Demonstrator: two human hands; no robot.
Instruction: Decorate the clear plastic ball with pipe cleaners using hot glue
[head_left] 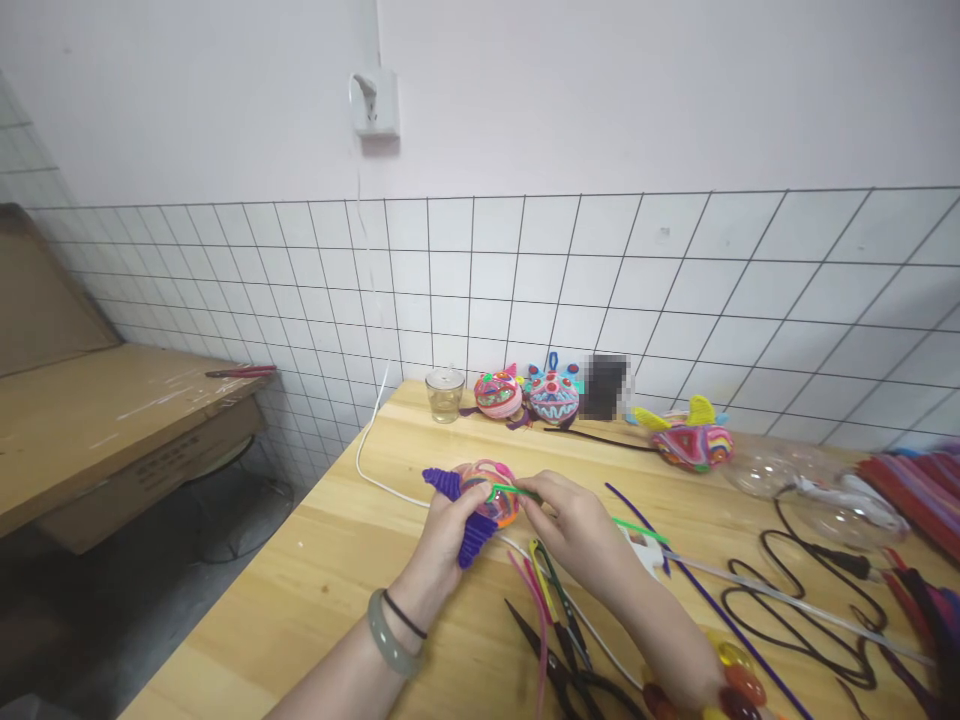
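My left hand (444,530) is wrapped round a small multicoloured ball-shaped fish craft (486,474). Ridged purple fins (477,540) stick out from it on two sides. A thin bright green pipe cleaner (504,489) lies across the front of the ball, my left thumb pressing near one end. The fingertips of my right hand (564,515) pinch the strip's other end, close beside the ball. Below my hands lie black scissors (556,672), a tool with yellow and green handles (551,590) and a pink strip (541,625).
Along the tiled wall stand a glass cup (445,396), similar fish crafts (553,396) and another with yellow fins (691,446). To the right are clear plastic balls (759,472), a tangled black cord (765,598), a purple pipe cleaner (731,620) and bundled pipe cleaners (911,492).
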